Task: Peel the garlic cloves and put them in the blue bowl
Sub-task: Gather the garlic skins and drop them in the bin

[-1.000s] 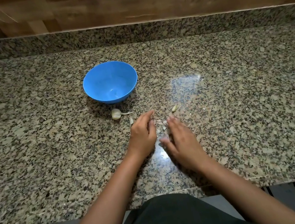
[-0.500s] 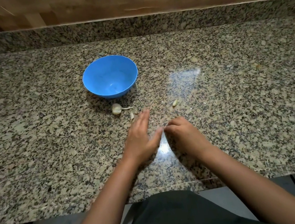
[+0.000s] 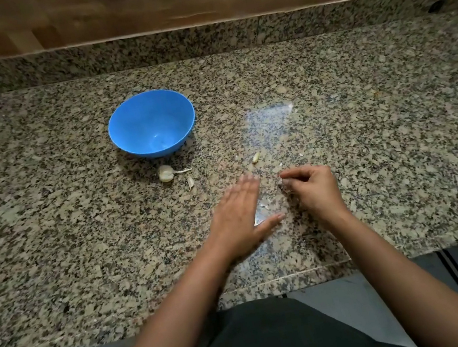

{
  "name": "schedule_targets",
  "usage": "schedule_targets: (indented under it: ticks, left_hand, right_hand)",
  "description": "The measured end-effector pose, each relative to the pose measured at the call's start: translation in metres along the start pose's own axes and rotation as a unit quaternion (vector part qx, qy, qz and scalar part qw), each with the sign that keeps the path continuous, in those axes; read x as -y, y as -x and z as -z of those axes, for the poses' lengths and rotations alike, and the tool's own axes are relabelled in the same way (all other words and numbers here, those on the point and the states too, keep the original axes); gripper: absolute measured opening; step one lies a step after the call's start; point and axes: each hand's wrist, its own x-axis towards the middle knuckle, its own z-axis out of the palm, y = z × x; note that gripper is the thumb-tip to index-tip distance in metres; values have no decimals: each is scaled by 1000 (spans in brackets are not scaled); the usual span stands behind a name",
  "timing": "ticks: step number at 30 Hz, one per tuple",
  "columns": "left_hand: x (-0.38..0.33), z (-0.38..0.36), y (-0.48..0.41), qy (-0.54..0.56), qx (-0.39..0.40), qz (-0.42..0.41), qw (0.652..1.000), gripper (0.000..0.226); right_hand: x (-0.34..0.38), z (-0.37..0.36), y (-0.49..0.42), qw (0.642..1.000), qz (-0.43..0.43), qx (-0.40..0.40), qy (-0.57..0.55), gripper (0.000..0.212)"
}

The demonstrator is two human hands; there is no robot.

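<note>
Below blue bowl (image 3: 135,128): garlic clove (image 3: 165,173), pale, papery-skinned, thin stem attached.

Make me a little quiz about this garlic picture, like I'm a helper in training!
1. True or false: peeled garlic is already in the blue bowl.
2. Which hand lies flat with straight fingers? A) left B) right
3. What lies on the counter closest to the bowl?

Key
1. False, the bowl looks empty.
2. A: the left hand is flat, and the right hand has curled fingers.
3. The garlic piece with a thin stem.
</note>
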Motion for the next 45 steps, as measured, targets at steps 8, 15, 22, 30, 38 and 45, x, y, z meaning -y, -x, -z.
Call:
schedule_targets:
  ticks: [8,15,22,30,38,45]
  left_hand:
    - [-11,-7,11,79,-188,-88,975,30]
    - [-12,-7,23,72,-207,-43,975,15]
    - [22,30,96,497,-301,300,757,13]
    - [71,37,316,583,-560,401,431,13]
    - [78,-8,546,484,-676,486,269,17]
    - [96,-51,639,461,-703,521,146,14]
  right_hand:
    - [-7,6,12,998,-26,6,-52,16]
    - [7,-6,30,983,-80,69,-147,14]
    - [43,-76,69,959,-75,225,-158,12]
    - [67,-233,214,871,-61,485,-50,11]
    - [53,-354,421,761,-19,648,27,19]
    - [27,-433,515,699,-11,710,85,17]
